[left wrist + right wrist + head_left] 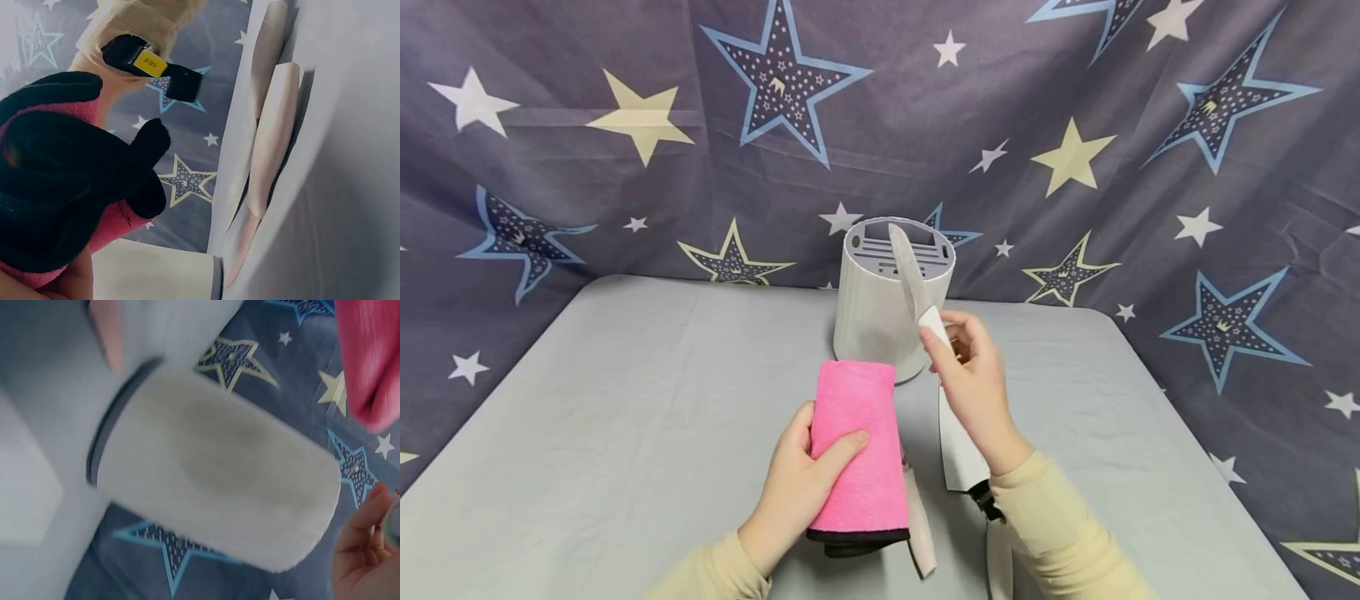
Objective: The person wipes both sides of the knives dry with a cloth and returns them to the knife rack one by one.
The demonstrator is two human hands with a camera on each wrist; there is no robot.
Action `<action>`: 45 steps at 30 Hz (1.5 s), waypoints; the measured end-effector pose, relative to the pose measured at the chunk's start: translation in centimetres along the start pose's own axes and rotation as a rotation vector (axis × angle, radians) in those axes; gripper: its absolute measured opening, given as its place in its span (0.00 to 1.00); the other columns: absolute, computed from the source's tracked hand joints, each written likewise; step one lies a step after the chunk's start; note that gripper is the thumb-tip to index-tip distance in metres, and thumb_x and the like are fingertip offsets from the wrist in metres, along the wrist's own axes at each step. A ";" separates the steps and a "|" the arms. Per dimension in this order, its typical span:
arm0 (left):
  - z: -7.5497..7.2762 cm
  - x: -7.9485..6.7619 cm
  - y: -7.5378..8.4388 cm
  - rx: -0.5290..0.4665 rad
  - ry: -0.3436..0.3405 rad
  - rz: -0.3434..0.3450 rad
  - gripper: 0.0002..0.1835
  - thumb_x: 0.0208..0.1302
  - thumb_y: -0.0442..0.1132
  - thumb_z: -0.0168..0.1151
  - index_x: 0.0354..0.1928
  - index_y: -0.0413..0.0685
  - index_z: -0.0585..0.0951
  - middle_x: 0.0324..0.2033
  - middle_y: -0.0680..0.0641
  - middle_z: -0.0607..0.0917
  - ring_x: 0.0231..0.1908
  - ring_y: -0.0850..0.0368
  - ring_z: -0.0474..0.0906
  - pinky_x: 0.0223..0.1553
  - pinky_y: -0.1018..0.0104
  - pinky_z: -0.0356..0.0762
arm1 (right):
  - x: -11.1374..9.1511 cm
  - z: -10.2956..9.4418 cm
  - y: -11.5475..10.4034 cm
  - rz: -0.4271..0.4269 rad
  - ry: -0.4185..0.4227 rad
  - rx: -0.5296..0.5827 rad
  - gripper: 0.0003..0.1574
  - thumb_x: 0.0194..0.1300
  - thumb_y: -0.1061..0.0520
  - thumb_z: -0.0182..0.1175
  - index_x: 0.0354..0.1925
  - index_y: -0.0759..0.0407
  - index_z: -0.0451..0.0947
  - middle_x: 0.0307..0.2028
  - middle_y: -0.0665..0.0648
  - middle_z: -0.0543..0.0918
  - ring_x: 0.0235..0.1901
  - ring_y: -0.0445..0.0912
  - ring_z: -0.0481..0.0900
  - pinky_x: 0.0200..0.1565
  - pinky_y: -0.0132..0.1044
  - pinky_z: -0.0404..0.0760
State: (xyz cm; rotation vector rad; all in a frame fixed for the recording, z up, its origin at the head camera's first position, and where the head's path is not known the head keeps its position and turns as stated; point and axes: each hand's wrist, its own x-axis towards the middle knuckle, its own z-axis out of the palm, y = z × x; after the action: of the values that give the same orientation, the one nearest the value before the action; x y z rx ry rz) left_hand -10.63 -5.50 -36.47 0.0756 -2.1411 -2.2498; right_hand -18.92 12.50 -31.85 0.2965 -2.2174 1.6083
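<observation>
My left hand (801, 483) grips a folded pink cloth (859, 442) with black edging, thumb across its front. In the left wrist view, the black underside of the folds fills much of the left. My right hand (977, 383) pinches a white-handled knife (910, 271), its blade tilted up and overlapping the holder behind. That pale, round-walled knife holder (876, 321), slotted inside its top, stands upright at the back of the table. The right wrist view shows its smooth side and dark base, with the fingers at the lower right edge.
Below the hands, a knife with a pale handle (921, 525) lies on the grey-covered table (625, 417), partly behind the cloth. Beside it rests a broad white-bladed knife (958, 446), partly under my right forearm. A star-patterned curtain (887, 100) hangs behind.
</observation>
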 end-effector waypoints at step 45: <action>-4.0 3.2 1.3 0.162 0.060 0.020 0.19 0.63 0.42 0.67 0.52 0.44 0.74 0.33 0.47 0.84 0.26 0.59 0.83 0.31 0.64 0.81 | 14.1 -9.7 -5.6 -0.973 -0.173 -1.207 0.11 0.58 0.66 0.60 0.35 0.51 0.83 0.25 0.59 0.78 0.27 0.57 0.73 0.37 0.55 0.65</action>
State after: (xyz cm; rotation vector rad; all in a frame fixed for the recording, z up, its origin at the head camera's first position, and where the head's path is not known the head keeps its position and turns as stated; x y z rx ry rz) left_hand -13.61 -9.73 -35.41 0.1241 -2.2771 -2.0324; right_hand -27.72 20.69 -18.44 0.9225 -2.1460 -0.2936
